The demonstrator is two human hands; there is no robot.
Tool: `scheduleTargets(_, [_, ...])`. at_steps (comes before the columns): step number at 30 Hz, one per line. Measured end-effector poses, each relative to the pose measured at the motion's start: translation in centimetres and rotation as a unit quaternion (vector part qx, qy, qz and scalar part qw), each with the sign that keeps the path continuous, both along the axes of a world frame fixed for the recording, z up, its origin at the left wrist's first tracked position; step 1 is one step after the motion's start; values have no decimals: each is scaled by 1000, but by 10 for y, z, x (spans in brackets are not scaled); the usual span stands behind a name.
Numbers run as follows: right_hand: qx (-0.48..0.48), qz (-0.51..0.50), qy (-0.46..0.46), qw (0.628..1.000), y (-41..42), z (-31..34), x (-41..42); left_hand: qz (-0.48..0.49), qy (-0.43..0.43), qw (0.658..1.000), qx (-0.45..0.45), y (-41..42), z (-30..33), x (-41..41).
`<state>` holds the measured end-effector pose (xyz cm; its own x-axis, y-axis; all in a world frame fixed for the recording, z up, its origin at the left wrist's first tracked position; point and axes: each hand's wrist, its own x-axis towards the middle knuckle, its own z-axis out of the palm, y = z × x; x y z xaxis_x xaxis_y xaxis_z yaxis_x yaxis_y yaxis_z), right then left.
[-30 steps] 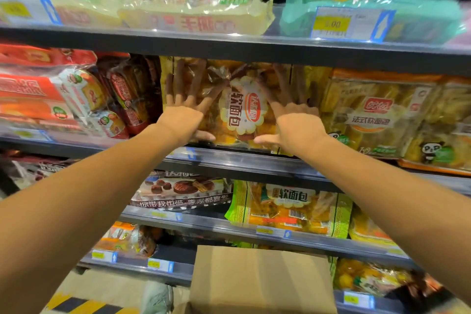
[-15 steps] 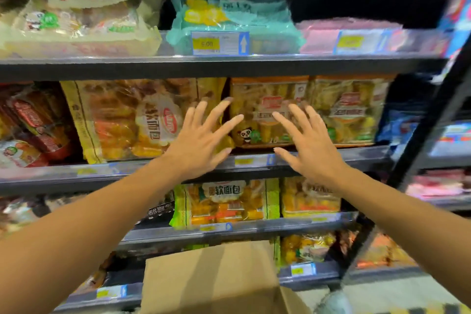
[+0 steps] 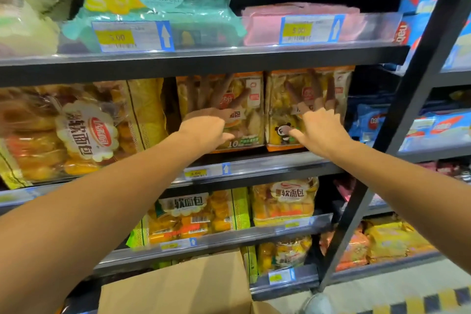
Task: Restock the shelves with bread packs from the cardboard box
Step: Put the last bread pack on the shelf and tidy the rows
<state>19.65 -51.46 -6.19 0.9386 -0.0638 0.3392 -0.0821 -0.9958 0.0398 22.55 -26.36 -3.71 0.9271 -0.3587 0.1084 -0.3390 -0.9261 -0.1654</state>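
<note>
Two clear bread packs with orange edges stand side by side on the middle shelf (image 3: 254,168). My left hand (image 3: 204,132) lies flat on the left pack (image 3: 252,120), fingers spread and in the shadow of the shelf above. My right hand (image 3: 318,130) presses the right pack (image 3: 280,99) the same way, thumb near its panda print. Neither hand grips anything. The brown cardboard box (image 3: 178,288) sits low in front of me, below the shelves; its inside is hidden.
A large soft-bread pack (image 3: 86,130) fills the middle shelf to the left. Teal (image 3: 153,2) and pink (image 3: 300,11) packs lie on the top shelf. More bread packs (image 3: 188,214) sit below. A black upright post (image 3: 397,120) borders the bay, with blue packs (image 3: 433,125) beyond.
My view and both hands have shifted right from the large soft-bread pack. The hands went from hovering with spread fingers to resting on the two orange-edged packs.
</note>
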Motion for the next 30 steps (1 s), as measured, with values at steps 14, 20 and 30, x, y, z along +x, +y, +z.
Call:
scheduleTargets(14, [-13, -43, 16, 999, 4, -12, 24, 66, 53, 996, -31, -25, -4, 24])
scheduleTargets(20, [13, -8, -63, 998, 7, -7, -8, -14, -25, 992, -123, 0, 1, -7])
scheduleTargets(30, [35, 47, 32, 998, 12, 2, -25, -37, -85, 995, 24, 27, -14, -35])
